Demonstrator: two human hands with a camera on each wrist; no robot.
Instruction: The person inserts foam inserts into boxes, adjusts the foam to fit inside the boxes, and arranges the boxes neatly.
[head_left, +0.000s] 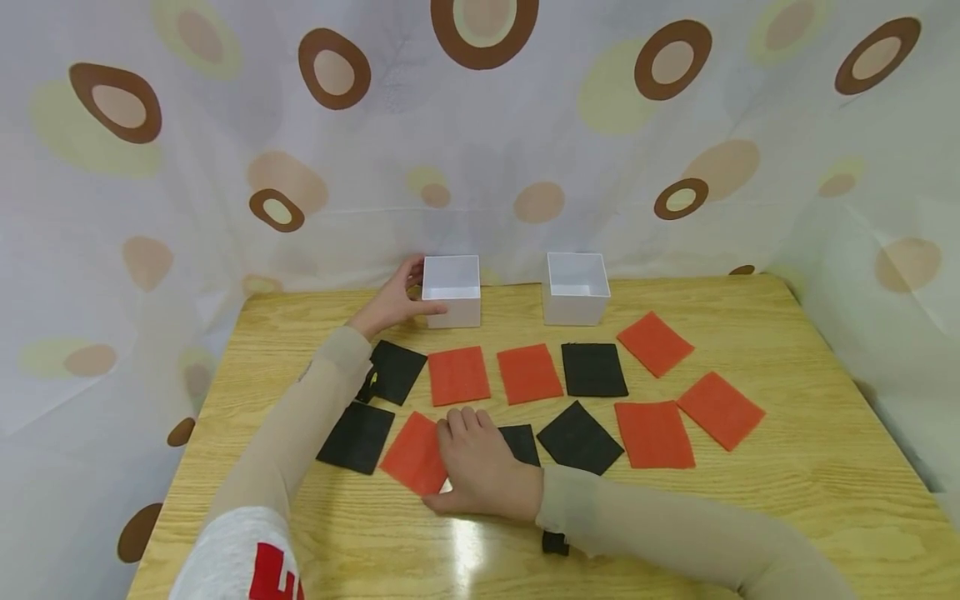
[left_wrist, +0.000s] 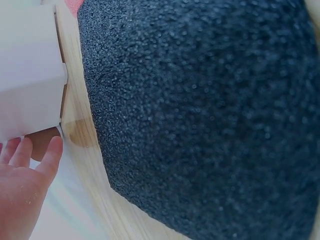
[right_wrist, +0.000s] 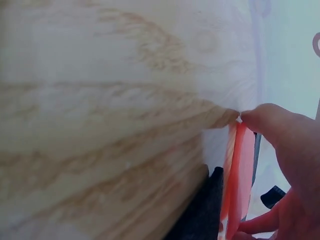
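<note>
Right hand (head_left: 483,471): thumb and fingers clamped on a red square (head_left: 408,457), at the hand's 9 o'clock on the table (head_left: 390,542); only the right wrist view shows the thumb tip at its edge.
Left hand (head_left: 396,300): at 11 o'clock from there, fingers apart, against the left white box (head_left: 463,313).
Left wrist view: a black square (left_wrist: 200,110) fills most of it.
Right white box (head_left: 574,311): 1 o'clock.
Other squares: red and black, 9 round to 3.
In the way: the right hand covers part of the red square and of a second black square (head_left: 522,444) at 2 o'clock.

The red lettering (head_left: 264,560) on the sleeve (head_left: 225,546) is unreadable.
</note>
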